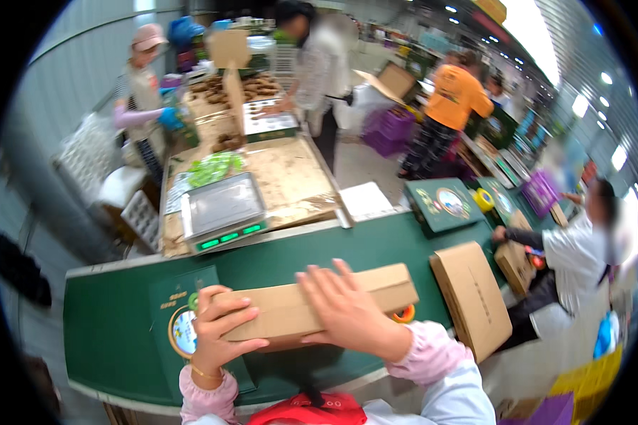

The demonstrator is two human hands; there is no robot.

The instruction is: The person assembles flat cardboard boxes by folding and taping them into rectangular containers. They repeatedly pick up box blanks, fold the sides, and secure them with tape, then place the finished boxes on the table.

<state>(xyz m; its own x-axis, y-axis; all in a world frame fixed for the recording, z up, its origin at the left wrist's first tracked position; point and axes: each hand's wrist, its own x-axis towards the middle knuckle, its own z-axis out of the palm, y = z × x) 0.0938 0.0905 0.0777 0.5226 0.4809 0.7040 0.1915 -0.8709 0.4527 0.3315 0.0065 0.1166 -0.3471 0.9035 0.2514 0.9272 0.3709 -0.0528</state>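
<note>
A long brown cardboard box is in front of me above the green work surface, its narrow taped side facing up. My left hand grips its left end, fingers on the upper face and thumb below. Across the box's middle lies my right hand, palm down, with fingers stretched out over the far edge. Under and beside my left hand is a flat green printed carton. Partly hidden behind the box's right end sits an orange tape roll.
A scale with a lit green display stands beyond the box, left. To the right are another brown box, a green printed box and a yellow tape roll. A co-worker handles a carton at right; other people work further back.
</note>
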